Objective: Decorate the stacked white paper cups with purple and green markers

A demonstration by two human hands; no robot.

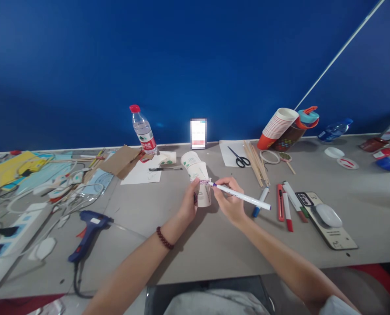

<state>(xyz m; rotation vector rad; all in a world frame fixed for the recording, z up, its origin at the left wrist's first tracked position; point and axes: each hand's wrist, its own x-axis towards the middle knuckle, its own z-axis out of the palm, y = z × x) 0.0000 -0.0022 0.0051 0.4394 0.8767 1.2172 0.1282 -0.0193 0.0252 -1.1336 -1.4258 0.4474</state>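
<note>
My left hand (191,199) is wrapped round a white paper cup (204,197), the nearest of several cups that stand or lie close together. Purple loops run along the band near this cup's upper edge. Between the fingers of my right hand (230,200) is a white marker (244,197) with a purple end, its tip at or very near the purple marks. Just behind, another paper cup (196,170) adjoins the held one, and a further paper cup (189,158) leans at the back. My left fingers hide part of the held cup's side.
Left are a glue gun (92,227), a power strip (16,245) with tangled cables, and a water bottle (143,131). A lit screen (198,133) stands at the wall. Right are scissors (239,159), wooden sticks (256,164), stacked cups (276,127), a box cutter (280,203) and a phone (326,227).
</note>
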